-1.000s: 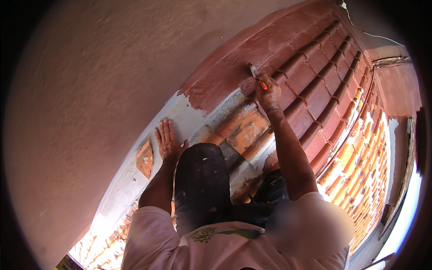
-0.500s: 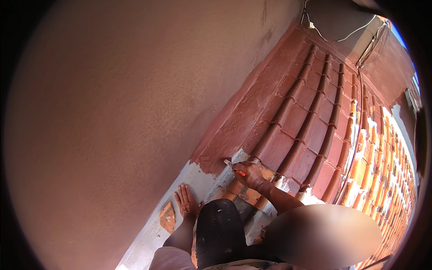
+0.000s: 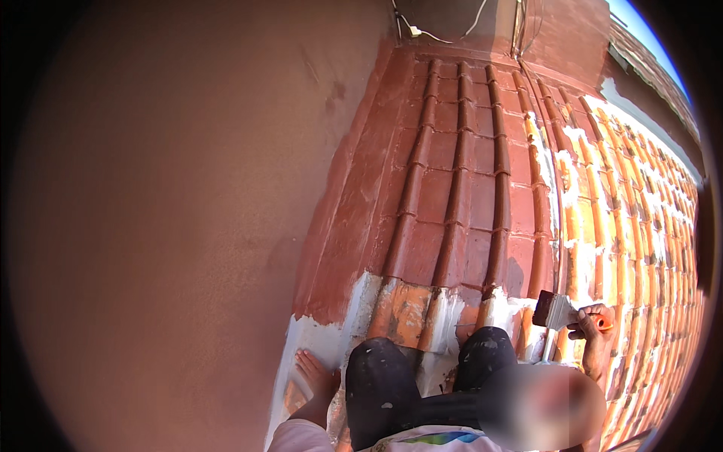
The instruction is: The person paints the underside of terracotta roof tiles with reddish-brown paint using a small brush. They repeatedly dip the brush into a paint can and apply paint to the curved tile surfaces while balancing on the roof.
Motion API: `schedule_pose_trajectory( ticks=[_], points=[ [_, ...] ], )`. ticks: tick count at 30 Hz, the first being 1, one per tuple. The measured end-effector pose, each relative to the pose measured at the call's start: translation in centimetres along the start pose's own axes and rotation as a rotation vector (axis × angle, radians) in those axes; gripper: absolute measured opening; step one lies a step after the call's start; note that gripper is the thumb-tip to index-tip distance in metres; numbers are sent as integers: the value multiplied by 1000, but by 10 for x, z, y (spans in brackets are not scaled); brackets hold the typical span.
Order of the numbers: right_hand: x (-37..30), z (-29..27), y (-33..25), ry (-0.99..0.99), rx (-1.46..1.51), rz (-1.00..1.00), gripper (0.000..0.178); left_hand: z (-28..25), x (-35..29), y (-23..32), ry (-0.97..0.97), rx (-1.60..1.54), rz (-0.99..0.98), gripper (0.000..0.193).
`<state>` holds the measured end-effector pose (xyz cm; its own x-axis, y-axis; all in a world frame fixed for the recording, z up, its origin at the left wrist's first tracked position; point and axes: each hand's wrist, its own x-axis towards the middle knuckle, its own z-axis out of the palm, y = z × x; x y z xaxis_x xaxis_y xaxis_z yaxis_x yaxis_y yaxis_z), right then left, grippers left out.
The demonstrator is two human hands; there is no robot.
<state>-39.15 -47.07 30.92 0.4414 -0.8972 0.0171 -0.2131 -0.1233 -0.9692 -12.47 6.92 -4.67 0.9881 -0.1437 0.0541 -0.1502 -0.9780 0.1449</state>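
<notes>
My right hand [image 3: 593, 324] is closed round the orange handle of a wide paintbrush [image 3: 556, 309], its bristles dark with red-brown paint. The brush is held up at the right, over the partly white and orange roof tiles. My left hand [image 3: 318, 374] lies flat, fingers spread, on the pale grey ledge [image 3: 315, 337] beside the wall. Red-brown paint [image 3: 325, 290] covers the ledge farther up and ends in a ragged edge beyond my left hand. Between my knees and the painted tiles [image 3: 422, 196] lies a strip of bare orange tile [image 3: 403, 310] with white patches.
A tall brown wall [image 3: 188, 226] rises along the left. Unpainted tiles [image 3: 640, 248] with white streaks slope away on the right. A cable [image 3: 553, 181] runs down the roof, and a white wire [image 3: 433, 36] hangs at the far end. A blurred patch covers the lower right.
My right hand has swung from the ledge's paint edge out to the right, with the paintbrush now raised. My left hand stays flat on the ledge. The view has turned rightward.
</notes>
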Motion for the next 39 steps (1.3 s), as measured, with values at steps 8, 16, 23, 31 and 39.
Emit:
schedule_pose_trajectory(
  ticks=[8,16,23,31,39],
  points=[
    [-72,-162,36,216,-456,367,18,-22,45,-34,-501,262,171,147],
    [-89,-144,169,194,-579,469,20,-10,76,-71,-556,282,317,132],
    [-102,-148,202,177,-375,509,20,-4,79,-80,-613,262,267,129],
    [-77,-185,146,267,363,409,27,-24,50,-51,-556,188,201,143],
    [29,98,117,-367,640,292,29,-37,45,-28,-550,180,154,140]
  ],
)
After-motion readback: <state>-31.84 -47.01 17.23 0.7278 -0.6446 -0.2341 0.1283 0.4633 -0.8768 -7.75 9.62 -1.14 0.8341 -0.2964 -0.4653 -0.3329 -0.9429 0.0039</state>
